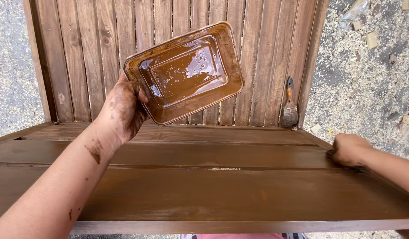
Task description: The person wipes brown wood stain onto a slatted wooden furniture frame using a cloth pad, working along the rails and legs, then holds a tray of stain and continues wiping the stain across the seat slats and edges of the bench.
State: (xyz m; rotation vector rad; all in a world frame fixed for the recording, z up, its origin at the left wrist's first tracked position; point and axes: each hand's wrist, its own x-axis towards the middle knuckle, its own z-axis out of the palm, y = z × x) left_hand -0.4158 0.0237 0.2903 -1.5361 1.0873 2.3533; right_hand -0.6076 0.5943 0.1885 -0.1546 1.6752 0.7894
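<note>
My left hand (122, 110), smeared with brown stain, grips the near-left corner of a rectangular plastic tray (187, 73) and holds it up, tilted, above the wooden furniture. A film of glossy brown stain coats the tray's inside. My right hand (348, 149) is closed and presses down on the right end of the freshly stained dark plank (204, 190); what it grips is hidden under the fingers. A paintbrush (289, 106) with a stained handle lies on the slatted panel to the right, apart from both hands.
The slatted wooden panel (94, 48) stretches away from me, lighter in colour than the wet front planks. Gravel ground (368, 84) with small wood scraps and a crumpled plastic bottle (353, 12) surrounds the furniture. A pink cloth shows at the bottom edge.
</note>
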